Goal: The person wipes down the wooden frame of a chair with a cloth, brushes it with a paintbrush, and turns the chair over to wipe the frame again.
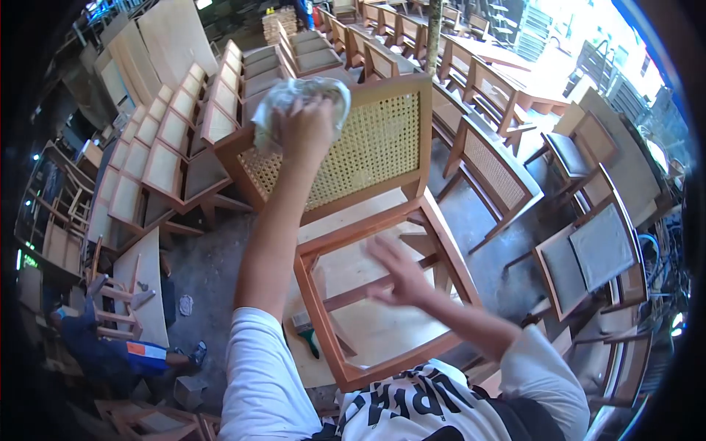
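My left hand [305,125] is closed on a pale crumpled cloth [268,110], pressed against the top left of a chair's woven cane backrest [375,136]. Brown wood frames the cane. The chair [323,294] has an open seat frame with no cushion, so its lower rails show through. Over that opening is my right hand [404,275], blurred by motion, its fingers apart and nothing in it. A paintbrush [307,334] with a dark green handle lies on the pale board [305,371] under the chair, left of the seat frame.
Rows of cane-backed chairs [169,162] stand at the left and back. More chairs [489,169] stand on the right, one with a grey seat pad [603,246]. At the lower left a person [110,345] is beside a small wooden frame. A post [434,37] rises behind.
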Tool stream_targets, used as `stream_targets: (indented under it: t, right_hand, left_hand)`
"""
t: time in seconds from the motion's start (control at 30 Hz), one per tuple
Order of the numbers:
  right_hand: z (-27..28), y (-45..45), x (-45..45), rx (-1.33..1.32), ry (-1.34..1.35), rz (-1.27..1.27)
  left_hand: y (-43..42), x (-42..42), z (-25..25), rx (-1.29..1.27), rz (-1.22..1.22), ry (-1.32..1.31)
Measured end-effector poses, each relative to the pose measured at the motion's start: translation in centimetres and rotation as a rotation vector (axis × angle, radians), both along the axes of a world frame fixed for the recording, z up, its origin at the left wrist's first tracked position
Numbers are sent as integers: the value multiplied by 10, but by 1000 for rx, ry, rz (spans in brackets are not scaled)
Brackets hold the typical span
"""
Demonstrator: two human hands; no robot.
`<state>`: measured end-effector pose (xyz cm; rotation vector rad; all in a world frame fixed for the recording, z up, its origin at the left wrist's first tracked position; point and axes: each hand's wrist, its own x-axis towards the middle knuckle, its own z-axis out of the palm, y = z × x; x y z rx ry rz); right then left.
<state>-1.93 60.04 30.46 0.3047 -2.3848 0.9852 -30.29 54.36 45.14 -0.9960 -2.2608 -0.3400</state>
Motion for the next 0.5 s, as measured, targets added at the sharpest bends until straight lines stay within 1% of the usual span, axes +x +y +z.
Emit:
stream_targets:
  t: [0.03, 0.1, 0.13, 0.17, 0.2, 0.23, 0.3, 0.37, 0.4, 0.43, 0.47, 0.5]
  right_hand:
    - [45, 21, -34, 24, 120, 20]
    - [110, 49, -104, 41, 412, 9]
    - [137, 59, -135, 24, 436, 10]
    - [156, 66, -162, 6, 455, 7]
    - [167, 68, -185, -33, 472, -49]
    - [176, 68, -209, -71, 488, -109]
    - [166, 75, -266, -12, 444, -146]
    - [166, 88, -267, 175, -15, -81]
    - [149, 86, -278, 257, 135, -273]
    - [147, 93, -276, 273, 171, -316]
    - [144, 103, -273, 290, 199, -356]
    - [148, 116, -269, 360, 180, -402]
  left_hand:
    - [15, 4, 8, -6, 12, 13]
    - [37, 10, 19, -175, -24, -106]
    - [28, 1, 13, 8, -231, -103]
    - [25, -15, 13, -3, -189, -206]
    - [23, -34, 12, -7, -150, -307]
    - [13, -59, 1, 100, -447, -152]
    - [1, -32, 28, 253, -303, -444]
    - [-17, -59, 27, 307, -438, -524]
    - [-21, -66, 18, 523, -346, -465]
    - [-30, -70, 22, 596, -198, -373]
    - [-48, -96, 19, 550, -72, -308]
    - [-49, -84, 28, 482, -64, -234]
